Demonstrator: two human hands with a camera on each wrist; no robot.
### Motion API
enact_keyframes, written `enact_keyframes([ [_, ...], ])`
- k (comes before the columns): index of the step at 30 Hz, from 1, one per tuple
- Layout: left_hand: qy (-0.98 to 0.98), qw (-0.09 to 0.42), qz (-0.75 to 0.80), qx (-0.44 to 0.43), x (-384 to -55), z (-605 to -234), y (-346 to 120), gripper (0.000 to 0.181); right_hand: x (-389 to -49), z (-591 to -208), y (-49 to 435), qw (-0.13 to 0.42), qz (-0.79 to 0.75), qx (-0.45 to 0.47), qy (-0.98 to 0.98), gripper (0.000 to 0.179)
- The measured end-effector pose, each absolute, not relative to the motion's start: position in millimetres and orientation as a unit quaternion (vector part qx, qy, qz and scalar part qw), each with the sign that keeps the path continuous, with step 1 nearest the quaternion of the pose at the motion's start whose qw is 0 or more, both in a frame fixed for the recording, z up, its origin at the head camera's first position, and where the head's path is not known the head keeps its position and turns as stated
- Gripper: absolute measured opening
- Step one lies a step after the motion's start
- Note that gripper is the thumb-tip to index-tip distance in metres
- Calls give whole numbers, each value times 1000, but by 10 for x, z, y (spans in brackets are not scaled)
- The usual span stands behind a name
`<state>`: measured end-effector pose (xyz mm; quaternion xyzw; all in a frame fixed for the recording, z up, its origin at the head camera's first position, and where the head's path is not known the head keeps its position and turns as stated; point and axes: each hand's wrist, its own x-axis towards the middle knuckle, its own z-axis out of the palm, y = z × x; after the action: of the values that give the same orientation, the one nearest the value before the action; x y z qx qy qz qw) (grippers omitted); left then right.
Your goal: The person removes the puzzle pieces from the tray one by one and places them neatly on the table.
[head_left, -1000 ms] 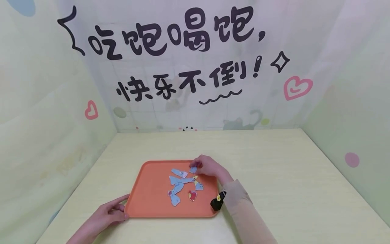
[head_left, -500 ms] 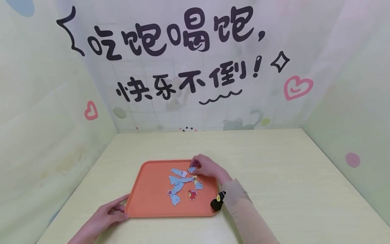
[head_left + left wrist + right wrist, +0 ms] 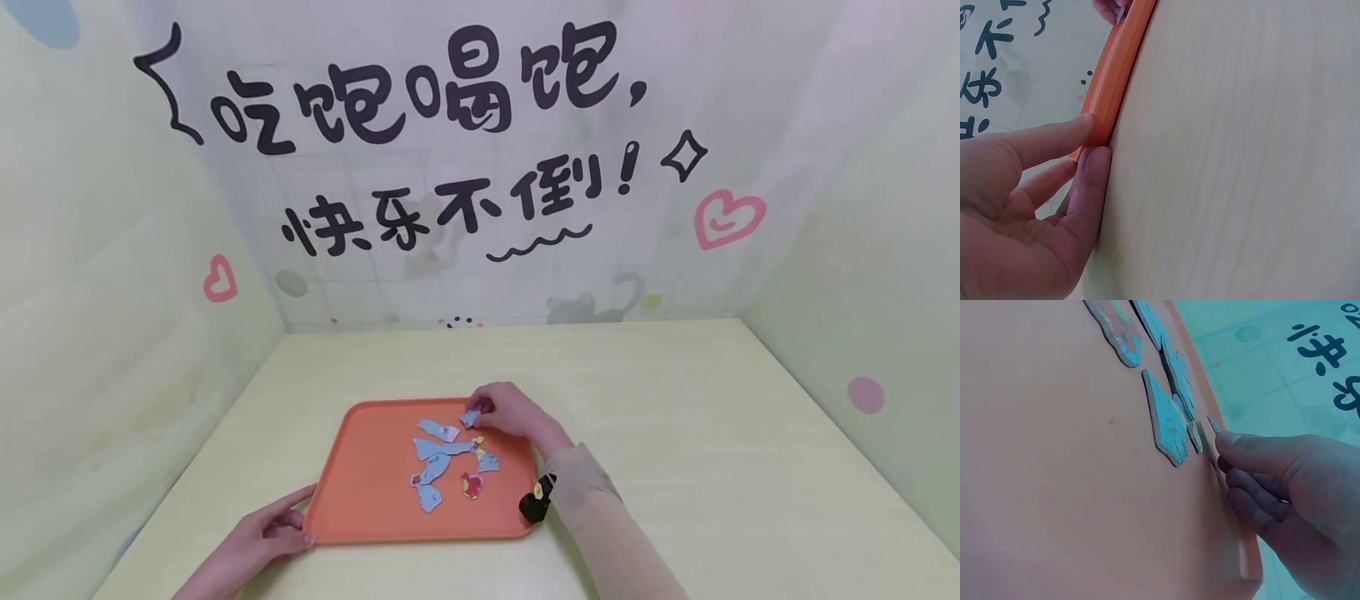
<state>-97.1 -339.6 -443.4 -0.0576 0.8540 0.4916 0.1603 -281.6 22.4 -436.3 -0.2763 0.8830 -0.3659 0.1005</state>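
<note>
There on the left, the left hand (image 3: 262,540) grips the orange tray's (image 3: 360,483) near left corner; a long blue piece (image 3: 435,428) slants far-left to near-right, and just right of it is the small piece (image 3: 469,419), pinched by the nearer right hand (image 3: 512,412).

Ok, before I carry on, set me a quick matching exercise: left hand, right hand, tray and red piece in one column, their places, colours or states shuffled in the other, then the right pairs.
Column one
1. Left hand
2. Right hand
3. Tray
4. Red piece

Column two
A. Orange, with a raised rim
B. Lies flat, touched by neither hand
C. Grips the near left corner
D. Pinches a small blue piece at the far side

Right pairs
1-C, 2-D, 3-A, 4-B
</note>
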Motion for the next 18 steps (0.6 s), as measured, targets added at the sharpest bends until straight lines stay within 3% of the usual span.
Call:
enact_keyframes([
  [18, 871, 158, 461, -66, -989, -4420, -3373, 80, -3036, -4214, 633, -14, -395, -230, 889, 29],
])
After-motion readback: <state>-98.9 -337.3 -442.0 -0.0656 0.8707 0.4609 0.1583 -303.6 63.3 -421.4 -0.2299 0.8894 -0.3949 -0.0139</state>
